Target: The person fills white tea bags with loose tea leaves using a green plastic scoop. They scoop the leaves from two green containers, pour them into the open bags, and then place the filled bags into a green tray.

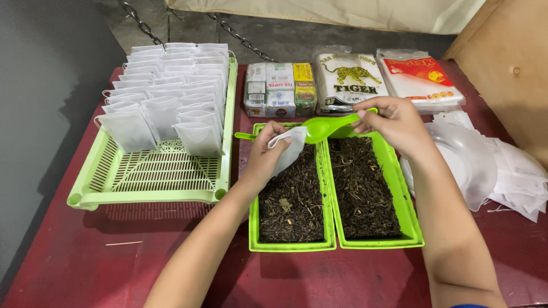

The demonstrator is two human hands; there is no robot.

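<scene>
A small white filter bag (288,145), thin and papery, hangs limp from the left hand (264,155), whose grip is pinched together on the bag's upper edge above the left tray. The bag's mouth is turned toward a bright green plastic scoop (322,126), smooth and glossy, with a long handle. The right hand (394,122) has its grip closed on the handle's far end, and the scoop's bowl almost meets the bag; whether it carries any leaves cannot be made out.

Below both hands sit two long green plastic trays (330,228) side by side, touching, each filled with dark, coarse, twiggy dried tea leaves (362,188). To the left, a pale green slotted basket (148,177) holds rows of filled white bags (171,85) standing upright; its near half shows bare lattice. Behind the trays lie small boxed packs (279,88) and two flat plastic-wrapped packets (382,80). At the right, a loose heap of empty white bags (514,171) and a translucent sheet runs past the frame edge. All rest on a dull red worktop (85,262). Both forearms are cut off at the bottom edge.
</scene>
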